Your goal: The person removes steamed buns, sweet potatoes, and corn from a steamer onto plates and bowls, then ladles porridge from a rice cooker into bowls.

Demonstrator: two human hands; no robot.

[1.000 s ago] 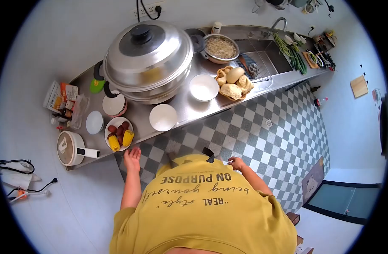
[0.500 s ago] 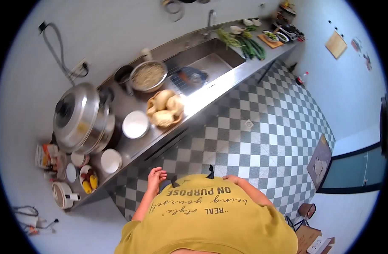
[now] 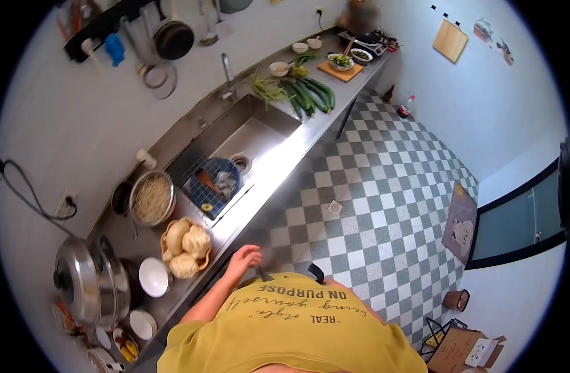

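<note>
My left hand (image 3: pixel 244 258) hangs in front of the counter's edge, fingers loosely curled and apart, with nothing in it. It is nearest to the wicker basket (image 3: pixel 204 268) of pale, rounded, bread-like pieces (image 3: pixel 183 239). Only a sliver of my right hand or wrist (image 3: pixel 332 283) shows beside the yellow shirt; its fingers are hidden. Beside the basket are a bowl of pale shreds or noodles (image 3: pixel 152 198) and a white bowl (image 3: pixel 155 277). The sink (image 3: pixel 260 128) holds a rack with a blue container (image 3: pixel 221 190) and grey items inside.
The steel counter (image 3: pixel 277 171) runs diagonally, with a large steamer pot (image 3: pixel 79 280) at left. Beyond the sink lie long green vegetables (image 3: pixel 310 96), a cutting board (image 3: pixel 345 73) and a stove (image 3: pixel 367 43). Utensils hang above. A bottle (image 3: pixel 406 107) stands on the checkered floor (image 3: pixel 384 205).
My view has swung toward the sink and stove, so the counter shifts left and down. My left hand now appears closer to the basket. My right hand has mostly gone behind the shirt.
</note>
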